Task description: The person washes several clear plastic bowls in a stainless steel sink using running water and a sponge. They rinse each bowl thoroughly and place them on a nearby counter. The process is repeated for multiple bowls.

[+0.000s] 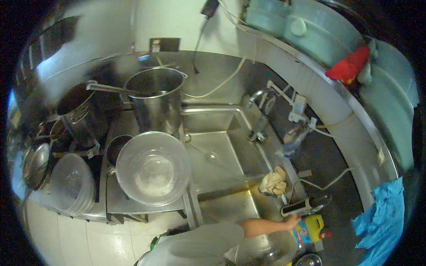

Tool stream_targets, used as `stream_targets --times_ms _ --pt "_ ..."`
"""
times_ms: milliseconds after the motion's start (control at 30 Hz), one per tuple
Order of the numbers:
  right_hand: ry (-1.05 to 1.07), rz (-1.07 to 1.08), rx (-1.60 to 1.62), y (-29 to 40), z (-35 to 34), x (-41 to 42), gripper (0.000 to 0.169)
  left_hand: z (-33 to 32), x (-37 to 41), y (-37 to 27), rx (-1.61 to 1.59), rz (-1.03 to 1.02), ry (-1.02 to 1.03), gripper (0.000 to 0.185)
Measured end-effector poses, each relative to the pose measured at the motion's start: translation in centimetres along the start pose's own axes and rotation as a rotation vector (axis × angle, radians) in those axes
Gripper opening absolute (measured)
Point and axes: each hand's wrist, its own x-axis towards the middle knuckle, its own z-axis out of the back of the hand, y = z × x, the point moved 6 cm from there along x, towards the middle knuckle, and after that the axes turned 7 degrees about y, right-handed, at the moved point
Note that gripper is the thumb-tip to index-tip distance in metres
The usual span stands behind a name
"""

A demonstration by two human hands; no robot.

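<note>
My left hand (291,222) is at the lower right, its forearm stretched over the sink from a light grey sleeve. The fingers are at the lower end of a yellow jug (313,226) with a blue label and red cap; blur hides whether they grip it. Just above the hand is a dark, light-rimmed object (295,207). Beneath the arm lies the near metal sink basin (229,204). A cream cloth (273,182) hangs at the divider between the basins. The far sink basin (213,146) shows its drain. My right hand is out of view.
A large clear round container (153,169) stands left of the sink, before a tall steel pot (154,109). Stacked clear containers (71,186) are farther left. A faucet (259,96) rises behind the sink. Blue cloth (382,219) hangs at right, below greenish bins (322,36).
</note>
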Motion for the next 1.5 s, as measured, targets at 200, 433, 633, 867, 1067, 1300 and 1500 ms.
stream_targets --times_ms 200,433,633,867,1067,1300,1500 --pt "0.000 0.082 -0.032 1.4 0.8 0.5 0.046 1.4 1.3 -1.1 0.852 -0.549 -0.276 0.014" --pt "0.046 0.124 -0.101 0.5 1.2 0.0 0.051 9.3 -6.7 -2.0 0.002 -0.047 -0.009 0.041" --pt "0.116 0.271 -0.116 1.0 0.0 0.7 0.056 18.9 -12.5 1.4 -0.432 0.222 0.214 0.068" --pt "0.317 0.996 -0.188 3.5 -4.5 -1.2 0.063 29.4 -25.0 -1.4 -0.988 0.626 0.360 0.081" --pt "0.416 0.696 0.104 3.6 -9.5 -2.5 0.077 33.1 -28.3 -4.6 -1.037 0.141 0.353 0.071" --pt "0.955 -0.247 1.522 -0.3 -12.3 -4.5 0.095 30.6 -28.0 -4.7 -0.819 -0.154 0.392 0.087" --pt "0.923 -0.434 0.686 -2.7 -10.1 -1.3 0.072 30.1 -25.9 -3.6 -0.563 -0.138 0.244 0.086"
